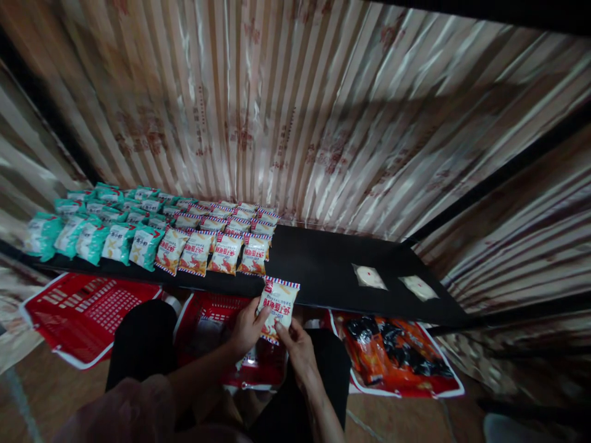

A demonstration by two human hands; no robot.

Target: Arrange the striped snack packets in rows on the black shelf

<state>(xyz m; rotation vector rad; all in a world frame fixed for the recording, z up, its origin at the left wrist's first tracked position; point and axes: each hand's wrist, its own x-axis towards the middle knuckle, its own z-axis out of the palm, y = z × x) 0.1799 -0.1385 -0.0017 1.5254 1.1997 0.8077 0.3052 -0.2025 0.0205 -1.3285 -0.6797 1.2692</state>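
Note:
Between my two hands, in front of the shelf's near edge, is a white and red snack bag (pixel 279 304) with a blue-and-red striped top edge. My left hand (pixel 248 325) pinches its left side, and my right hand (pixel 295 344) grips its lower right corner with the thumb on the front. Just beyond, matching snack bags (pixel 225 253) stand in rows on the black shelf (pixel 318 258). To their left are rows of teal and white snack bags (pixel 119 243).
Two flat clear packets with round white contents (pixel 369 276) lie on the shelf's right part. Below are a red basket (pixel 87 307) at left, another red basket (pixel 191 314) between my knees, and one with orange and black packages (pixel 397 351) at right. A striped curtain (pixel 258 111) hangs behind.

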